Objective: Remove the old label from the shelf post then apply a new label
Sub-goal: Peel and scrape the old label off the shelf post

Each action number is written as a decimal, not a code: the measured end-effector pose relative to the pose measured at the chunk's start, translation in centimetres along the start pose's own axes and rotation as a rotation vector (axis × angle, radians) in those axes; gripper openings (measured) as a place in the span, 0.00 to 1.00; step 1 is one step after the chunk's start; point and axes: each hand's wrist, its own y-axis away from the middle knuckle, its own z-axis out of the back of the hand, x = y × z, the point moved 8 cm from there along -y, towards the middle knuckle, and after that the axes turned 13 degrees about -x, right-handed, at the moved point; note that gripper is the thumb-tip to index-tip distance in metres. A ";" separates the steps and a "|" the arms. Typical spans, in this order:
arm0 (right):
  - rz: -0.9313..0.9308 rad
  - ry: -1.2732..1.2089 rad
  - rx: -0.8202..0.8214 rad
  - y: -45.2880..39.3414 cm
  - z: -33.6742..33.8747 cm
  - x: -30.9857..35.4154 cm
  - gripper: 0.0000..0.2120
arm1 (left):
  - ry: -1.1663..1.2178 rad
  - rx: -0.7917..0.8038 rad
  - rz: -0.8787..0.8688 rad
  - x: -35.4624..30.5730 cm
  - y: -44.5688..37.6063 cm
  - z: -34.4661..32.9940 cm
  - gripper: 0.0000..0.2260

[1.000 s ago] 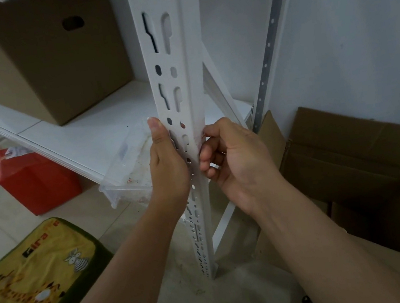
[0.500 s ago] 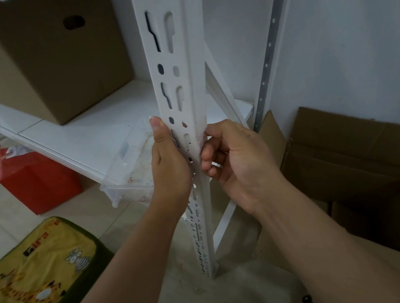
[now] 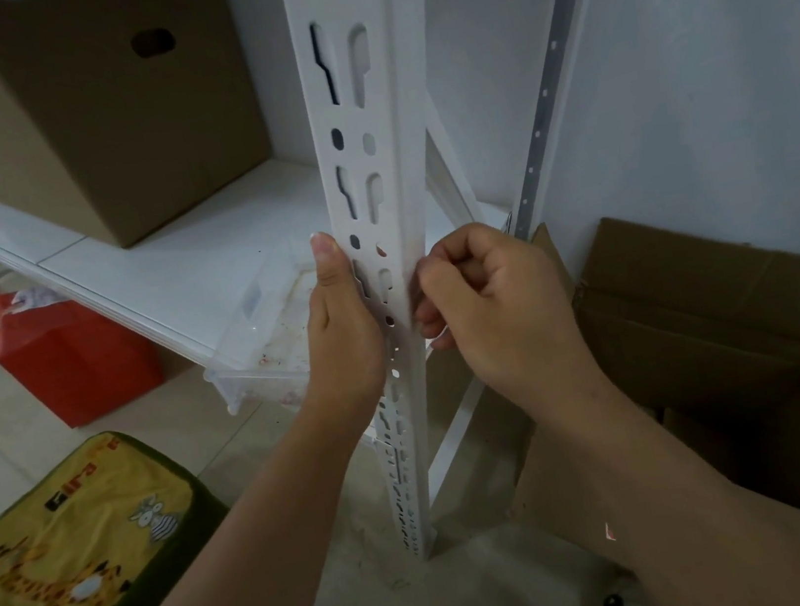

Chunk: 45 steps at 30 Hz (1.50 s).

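A white slotted shelf post (image 3: 357, 101) stands upright in the middle of the view. My left hand (image 3: 342, 327) wraps the post's left edge, thumb pointing up along it. My right hand (image 3: 492, 309) is curled against the post's right face, fingertips pinching at the corner edge. A thin pale strip, apparently the label (image 3: 413, 269), lies on that right face between my fingers; its edges are hard to tell from the white metal.
A white shelf board (image 3: 174, 264) carries a cardboard box (image 3: 99, 109). A clear plastic tray (image 3: 264, 344) sits under the shelf. A red bag (image 3: 69, 362) and a yellow cushion (image 3: 71, 549) lie at left. Open cardboard boxes (image 3: 733, 320) stand at right against the wall.
Both hands stay at the same spot on the post. The right fingers have curled slightly tighter at the corner edge. The view has barely shifted.
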 end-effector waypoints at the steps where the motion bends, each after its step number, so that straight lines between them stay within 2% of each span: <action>1: 0.004 0.022 0.010 -0.1 0.0 0.1 0.07 | -0.006 -0.006 0.000 0.0 0.0 0.0 0.22; 8: -0.027 0.071 0.083 -0.7 0.1 0.3 0.07 | -0.010 -0.011 -0.024 0.0 0.0 0.0 0.23; 14: 0.073 0.136 -0.030 -0.9 0.2 0.7 0.08 | -0.008 0.011 -0.022 0.0 0.1 -0.2 0.23; 17: 0.178 0.186 -0.085 -0.8 0.5 1.1 0.08 | -0.013 0.043 -0.013 0.0 0.2 -0.3 0.21; 25: 0.611 0.392 -0.075 -0.2 0.4 2.4 0.06 | -0.049 0.059 -0.009 0.0 0.0 0.0 0.21; 27: 0.507 0.318 -0.056 -0.4 0.7 1.9 0.07 | -0.046 0.063 -0.006 0.0 0.0 -0.1 0.20; 30: 0.189 0.121 0.006 -1.1 1.0 0.3 0.06 | -0.040 0.044 0.001 0.1 -0.1 -0.1 0.18; 33: 0.052 0.080 0.078 -1.1 0.4 -0.3 0.07 | -0.040 0.028 0.000 0.3 -0.3 0.0 0.19; 40: -0.055 0.040 0.158 -1.1 -0.2 -0.4 0.09 | -0.038 0.014 -0.012 0.3 -0.4 0.0 0.21; 45: -0.002 0.026 0.038 -1.4 -0.1 0.3 0.09 | -0.014 0.017 -0.006 0.5 -0.3 -0.1 0.20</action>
